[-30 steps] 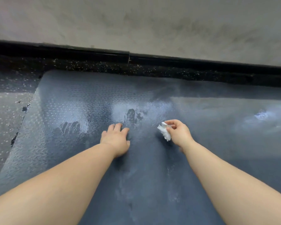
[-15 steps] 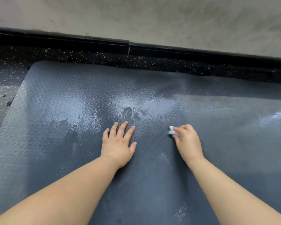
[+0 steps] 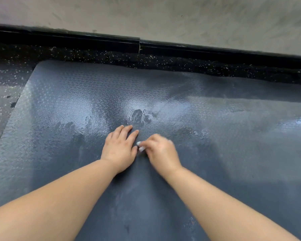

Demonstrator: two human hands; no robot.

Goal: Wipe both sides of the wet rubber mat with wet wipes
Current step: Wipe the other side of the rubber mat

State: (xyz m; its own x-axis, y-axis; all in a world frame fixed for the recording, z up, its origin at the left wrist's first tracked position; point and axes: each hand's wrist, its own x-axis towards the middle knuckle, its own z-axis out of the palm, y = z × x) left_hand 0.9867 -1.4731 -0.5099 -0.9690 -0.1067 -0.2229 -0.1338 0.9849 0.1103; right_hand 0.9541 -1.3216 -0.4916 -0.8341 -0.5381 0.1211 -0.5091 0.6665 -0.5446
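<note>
The right hand [image 3: 161, 150], apparently pinching a wipe [image 3: 140, 147], had slid across the mat [image 3: 233, 153] to beside the flat, spread left hand [image 3: 120, 147]; first side unfinished.

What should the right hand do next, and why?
Probably sweep the wipe rightward and forward. The right hand pinches it close beside the left hand, which lies flat on the mat, so there is little room to go leftward. The shiny wet patch lies just beyond the fingertips.
</note>
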